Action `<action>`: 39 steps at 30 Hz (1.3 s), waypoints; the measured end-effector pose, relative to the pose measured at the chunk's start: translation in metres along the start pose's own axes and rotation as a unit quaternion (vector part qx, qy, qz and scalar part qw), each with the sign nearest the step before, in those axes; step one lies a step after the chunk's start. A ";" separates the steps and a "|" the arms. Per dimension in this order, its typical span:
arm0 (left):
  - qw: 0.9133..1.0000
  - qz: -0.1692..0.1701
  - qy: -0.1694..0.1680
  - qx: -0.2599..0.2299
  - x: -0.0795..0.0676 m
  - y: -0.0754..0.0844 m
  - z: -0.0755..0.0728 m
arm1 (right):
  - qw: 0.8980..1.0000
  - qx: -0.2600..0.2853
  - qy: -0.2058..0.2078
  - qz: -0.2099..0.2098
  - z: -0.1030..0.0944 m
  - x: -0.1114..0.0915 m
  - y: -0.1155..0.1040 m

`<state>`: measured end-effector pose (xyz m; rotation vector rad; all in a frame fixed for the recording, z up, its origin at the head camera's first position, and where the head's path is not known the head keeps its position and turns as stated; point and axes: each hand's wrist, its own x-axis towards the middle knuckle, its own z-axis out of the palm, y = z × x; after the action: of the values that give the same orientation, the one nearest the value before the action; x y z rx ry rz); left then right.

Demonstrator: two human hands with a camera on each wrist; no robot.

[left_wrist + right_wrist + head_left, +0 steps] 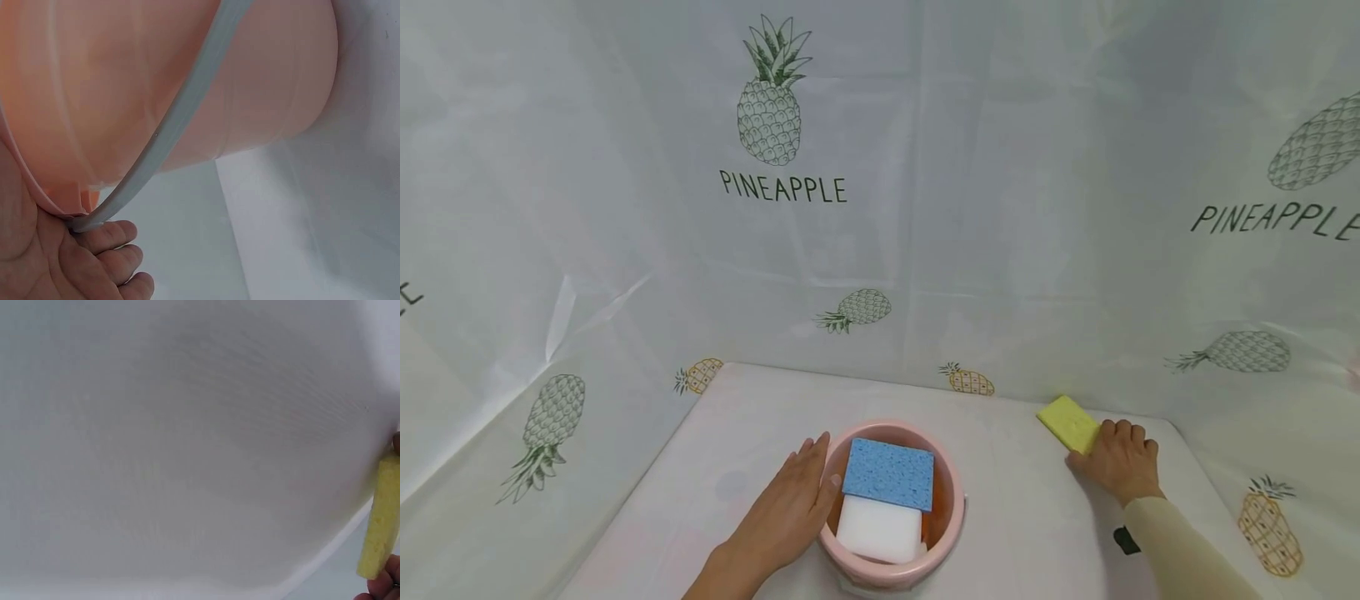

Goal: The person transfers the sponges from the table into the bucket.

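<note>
A pink bucket [953,533] stands near the table's front, holding a blue sponge [889,473] and a white sponge [880,529]. My left hand [782,508] rests against the left side of its rim with the fingers extended. In the left wrist view the bucket's grey handle [169,131] hangs down along its side, close to the fingers [119,262]. Toward the back right, my right hand [1122,460] grips a yellow sponge [1069,423] by its near edge. The right wrist view catches only a sliver of that yellow sponge between thumb and fingertips [380,586].
A white table [1015,492] lies under everything. Behind it and at both sides hangs a pale sheet [1000,208] printed with pineapples. A small dark object [1126,540] shows beside the right forearm. Something orange [934,527] sits inside the bucket, mostly hidden.
</note>
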<state>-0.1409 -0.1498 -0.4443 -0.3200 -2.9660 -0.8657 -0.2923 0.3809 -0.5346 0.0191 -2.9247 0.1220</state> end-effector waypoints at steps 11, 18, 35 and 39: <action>1.000 0.016 0.007 0.017 0.001 0.002 -0.001 | 0.998 -0.008 0.049 -0.040 0.002 -0.004 -0.013; 0.998 0.029 0.009 0.062 0.001 0.002 -0.003 | 0.995 -0.021 0.070 -0.074 0.001 -0.005 -0.026; 0.996 0.031 0.000 0.087 0.003 0.004 -0.009 | 0.971 0.014 0.162 -0.175 -0.049 -0.016 -0.103; 0.996 0.025 -0.007 0.088 0.002 0.005 -0.010 | 0.959 0.027 0.196 -0.202 -0.074 -0.023 -0.134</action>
<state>-0.1421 -0.1505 -0.4333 -0.3903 -3.0043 -0.5952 -0.2516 0.2537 -0.4566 0.5329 -2.4598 0.1237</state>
